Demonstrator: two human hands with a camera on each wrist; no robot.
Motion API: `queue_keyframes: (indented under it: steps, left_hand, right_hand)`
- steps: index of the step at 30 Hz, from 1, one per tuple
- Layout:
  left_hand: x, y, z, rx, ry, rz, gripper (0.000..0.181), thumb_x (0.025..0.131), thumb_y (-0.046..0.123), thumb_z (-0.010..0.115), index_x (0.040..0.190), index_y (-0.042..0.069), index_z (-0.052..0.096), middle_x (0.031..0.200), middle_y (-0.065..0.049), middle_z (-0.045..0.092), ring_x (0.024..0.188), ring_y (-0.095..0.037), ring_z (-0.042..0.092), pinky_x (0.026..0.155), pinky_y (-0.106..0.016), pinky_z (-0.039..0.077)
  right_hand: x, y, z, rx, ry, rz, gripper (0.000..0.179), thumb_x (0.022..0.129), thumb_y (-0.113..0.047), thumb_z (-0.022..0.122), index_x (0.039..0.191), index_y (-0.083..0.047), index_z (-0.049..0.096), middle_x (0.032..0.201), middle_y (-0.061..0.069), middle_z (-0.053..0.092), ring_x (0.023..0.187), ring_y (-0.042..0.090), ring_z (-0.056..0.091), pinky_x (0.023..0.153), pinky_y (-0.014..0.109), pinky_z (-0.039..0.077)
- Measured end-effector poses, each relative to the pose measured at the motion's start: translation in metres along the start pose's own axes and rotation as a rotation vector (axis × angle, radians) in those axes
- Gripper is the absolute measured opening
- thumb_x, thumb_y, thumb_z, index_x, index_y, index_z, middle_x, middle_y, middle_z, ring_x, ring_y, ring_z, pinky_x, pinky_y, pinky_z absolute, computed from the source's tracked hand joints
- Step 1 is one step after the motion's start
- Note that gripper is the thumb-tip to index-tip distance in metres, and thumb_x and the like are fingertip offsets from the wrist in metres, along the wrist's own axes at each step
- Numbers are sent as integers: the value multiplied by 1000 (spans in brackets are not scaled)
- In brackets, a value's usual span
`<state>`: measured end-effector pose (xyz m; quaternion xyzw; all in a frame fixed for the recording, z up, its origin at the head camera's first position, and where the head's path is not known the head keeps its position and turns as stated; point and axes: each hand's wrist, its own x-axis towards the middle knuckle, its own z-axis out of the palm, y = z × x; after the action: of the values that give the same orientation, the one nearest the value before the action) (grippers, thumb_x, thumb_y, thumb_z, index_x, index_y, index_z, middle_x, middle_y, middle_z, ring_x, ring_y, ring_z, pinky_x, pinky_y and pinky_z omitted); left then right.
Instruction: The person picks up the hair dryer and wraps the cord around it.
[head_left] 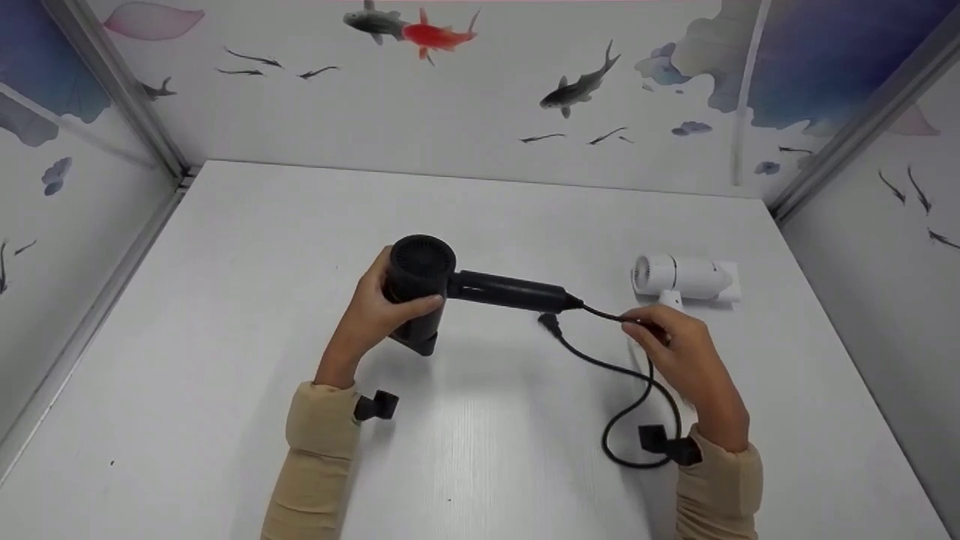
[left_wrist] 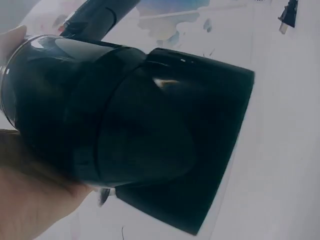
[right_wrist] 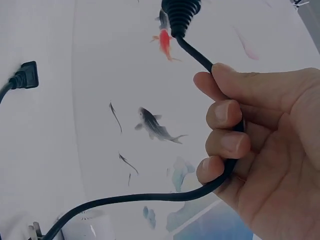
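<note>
In the head view a black hair dryer [head_left: 510,292] is held above the white table, its handle pointing right. My left hand [head_left: 379,304] grips its barrel, thumb across the front. The left wrist view shows the dark barrel [left_wrist: 75,105] up close with a flared nozzle [left_wrist: 200,125] at its end. My right hand [head_left: 679,349] holds the black power cord [head_left: 600,310] a little past the handle's end. In the right wrist view its fingers [right_wrist: 229,142] curl around that cord. The cord loops below the hand, and its plug [head_left: 550,324] hangs under the handle.
A white hair dryer [head_left: 686,277] lies on the table [head_left: 450,202] at the right, just behind my right hand. Panels painted with fish [head_left: 577,86] stand around the table's back and sides. Black camera mounts [head_left: 379,406] sit on both wrists.
</note>
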<state>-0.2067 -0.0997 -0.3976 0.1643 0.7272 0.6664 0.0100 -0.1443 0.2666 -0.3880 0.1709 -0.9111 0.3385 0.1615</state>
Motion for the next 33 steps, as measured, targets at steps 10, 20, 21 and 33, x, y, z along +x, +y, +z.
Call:
queue_keyframes:
  steps: [10,20,21,33]
  left_hand:
    - [-2,2,7,41,-36,31,70,72,17,79,131,19,40,122,-3,54,111,-20,50,99,-46,35]
    - [-3,8,6,-51,-94,179,66,67,0,77,124,5,45,112,-3,58,105,-21,52,98,-41,35]
    - [-3,8,6,-62,-101,194,66,67,-1,77,124,4,45,111,-2,58,105,-21,52,99,-41,34]
    - [-5,12,17,-229,-112,186,66,67,17,77,124,8,46,109,-4,57,102,-21,51,97,-41,35]
  right_hand:
    - [4,-15,3,58,118,-334,27,75,15,65,91,-6,67,70,-2,48,63,2,36,55,15,30]
    - [5,-21,11,330,145,-395,7,85,-2,62,88,0,67,72,2,57,60,6,38,54,19,31]
    - [5,-22,11,349,148,-390,7,84,0,62,88,1,67,75,2,60,60,6,38,54,19,32]
    - [4,-38,23,699,76,-235,32,94,-27,49,101,2,62,64,-2,43,50,8,29,45,24,25]
